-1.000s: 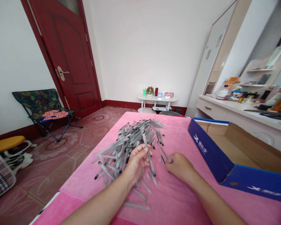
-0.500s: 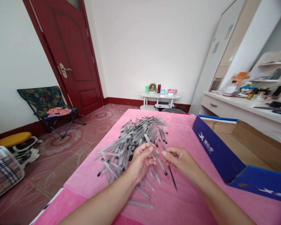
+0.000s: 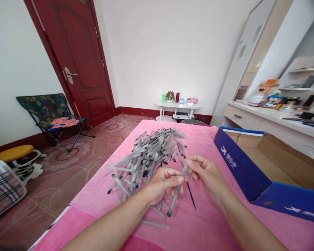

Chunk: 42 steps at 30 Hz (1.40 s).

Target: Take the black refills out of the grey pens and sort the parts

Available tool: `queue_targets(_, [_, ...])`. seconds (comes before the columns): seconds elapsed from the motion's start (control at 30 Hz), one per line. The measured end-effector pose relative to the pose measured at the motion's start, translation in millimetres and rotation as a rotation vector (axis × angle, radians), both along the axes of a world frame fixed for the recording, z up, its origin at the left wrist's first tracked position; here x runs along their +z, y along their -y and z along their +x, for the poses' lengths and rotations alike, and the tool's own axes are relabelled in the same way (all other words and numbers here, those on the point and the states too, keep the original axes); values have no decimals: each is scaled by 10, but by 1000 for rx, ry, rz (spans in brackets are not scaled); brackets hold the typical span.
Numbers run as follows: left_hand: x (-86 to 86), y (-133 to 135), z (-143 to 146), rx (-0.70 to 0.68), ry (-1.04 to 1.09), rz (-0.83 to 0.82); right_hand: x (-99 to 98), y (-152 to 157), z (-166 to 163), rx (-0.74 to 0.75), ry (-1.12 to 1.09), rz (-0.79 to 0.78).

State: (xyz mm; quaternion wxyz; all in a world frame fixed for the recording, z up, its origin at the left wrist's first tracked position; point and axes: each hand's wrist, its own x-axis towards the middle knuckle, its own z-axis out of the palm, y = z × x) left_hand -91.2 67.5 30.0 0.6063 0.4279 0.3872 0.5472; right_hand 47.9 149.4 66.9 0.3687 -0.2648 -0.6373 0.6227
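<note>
My left hand [image 3: 169, 184] pinches a translucent grey pen barrel [image 3: 176, 197] between thumb and fingers. The barrel is tilted, its black end pointing down toward me. At its upper end, the closed fingertips of my right hand [image 3: 202, 170] grip or press against it; the exact contact is partly hidden. A thin black pen refill [image 3: 191, 197] lies on the pink cloth below my right hand. To the left and beyond spreads a large heap of similar pen barrels [image 3: 151, 153], many with black ends. A few loose barrels lie under and near my left forearm.
A blue cardboard box [image 3: 240, 167], brown inside, stands on the right of the pink-covered table [image 3: 204, 230]. Beyond are a small white table [image 3: 178, 104] with ornaments and a white dresser [image 3: 251, 115] at right. A folding chair [image 3: 52, 111] is at left.
The pen barrel has swung round in my left hand, so its black end now points down-left instead of down-right. My right hand has risen slightly to the barrel's upper end.
</note>
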Motion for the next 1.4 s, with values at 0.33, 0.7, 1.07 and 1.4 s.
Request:
queue_targets(0.33, [25,-91,-106,95,402,55,-132,-228,65,-333,-392,-399])
queue_targets(0.7, [22,-100,-34,355,190,178,-271,141,-125,-58,-197,-391])
queue_targets(1.07, [-39,-115,-10,404,159,217,-239,207,-129,215,28,-246])
queue_targets(1.4, [154,-80,124,466,299,208,68,290,-122,142,123,-68])
